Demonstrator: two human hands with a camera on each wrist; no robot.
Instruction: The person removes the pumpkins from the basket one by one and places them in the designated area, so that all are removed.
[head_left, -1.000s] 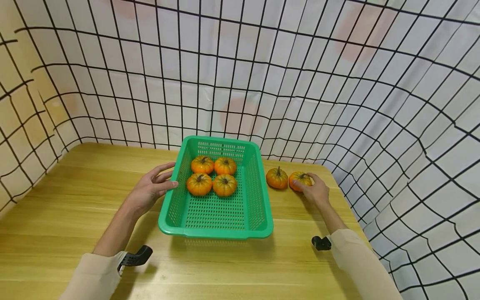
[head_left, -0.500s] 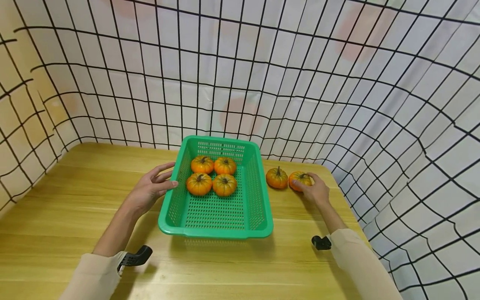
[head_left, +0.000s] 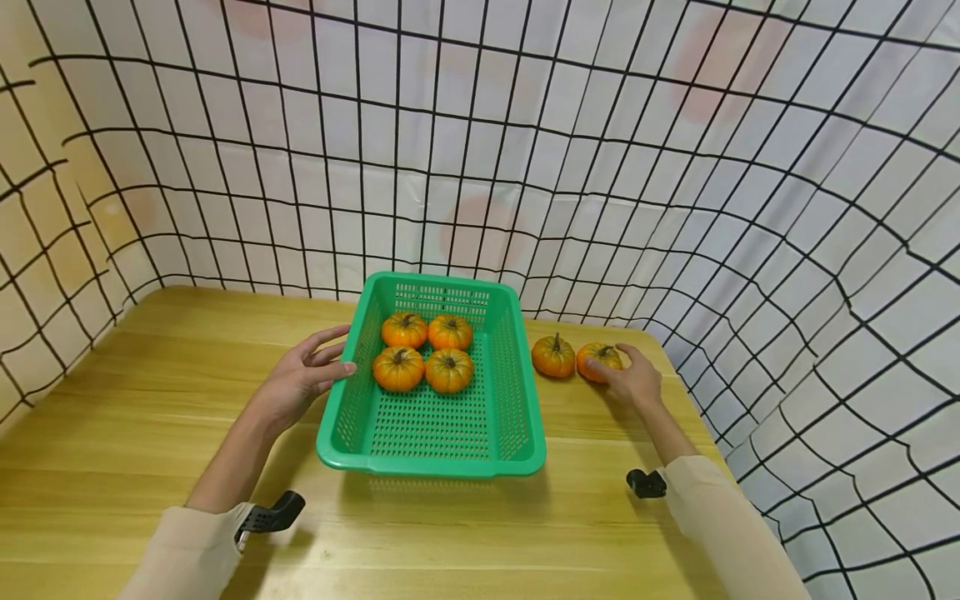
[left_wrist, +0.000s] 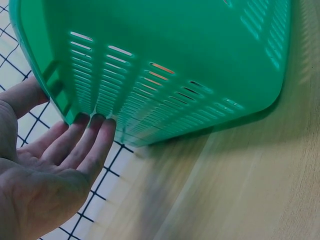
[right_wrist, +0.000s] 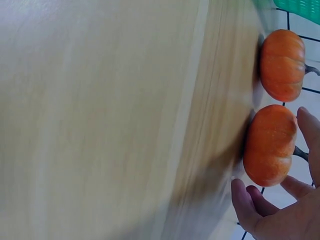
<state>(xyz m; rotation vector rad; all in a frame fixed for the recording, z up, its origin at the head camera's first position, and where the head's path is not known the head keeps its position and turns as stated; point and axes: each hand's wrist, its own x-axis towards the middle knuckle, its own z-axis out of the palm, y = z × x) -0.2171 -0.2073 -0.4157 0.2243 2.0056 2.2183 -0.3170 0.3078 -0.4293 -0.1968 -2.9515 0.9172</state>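
A green plastic basket (head_left: 433,467) with slotted walls holds several small orange pumpkins (head_left: 450,371) grouped toward its back left. My left hand (head_left: 296,379) holds the basket's left side, thumb over the rim and fingertips against the outer wall, as the left wrist view shows. Outside the basket, to its right, two more small pumpkins rest side by side on the table. Around the outer pumpkin (right_wrist: 270,146) my right hand (head_left: 636,379) spreads loosely, thumb near its stem side and fingers below it. The inner pumpkin (head_left: 553,357) stands between that one and the basket.
The wooden table (head_left: 187,358) ends at the back and right against a white sheet behind black wire mesh (head_left: 465,150). Black wrist cameras (head_left: 276,512) sit at both cuffs. Bare tabletop shows in front of the basket and to its left.
My right hand has eased slightly to the right, its fingers a little looser around the outer pumpkin. The left hand and basket have stayed put.
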